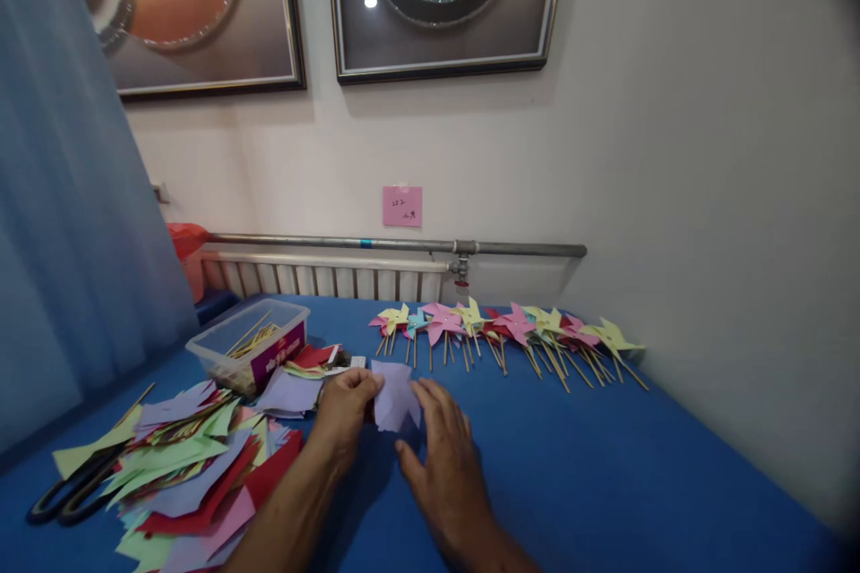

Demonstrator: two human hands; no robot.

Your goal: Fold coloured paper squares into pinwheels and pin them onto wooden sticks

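My left hand point(344, 416) pinches the left edge of a lavender paper piece point(393, 396) held just above the blue table point(605, 483). My right hand point(443, 457) is beside it, its fingertips touching the paper's right side with the fingers loosely curved. A row of finished paper pinwheels point(511, 331) on wooden sticks lies along the far edge of the table, beyond the hands.
A heap of coloured paper squares point(194, 466) covers the table's left side, with black scissors point(71, 488) at its left edge. A clear plastic box point(248, 345) holding wooden sticks stands behind the heap. A radiator and pipe point(403, 244) run along the wall.
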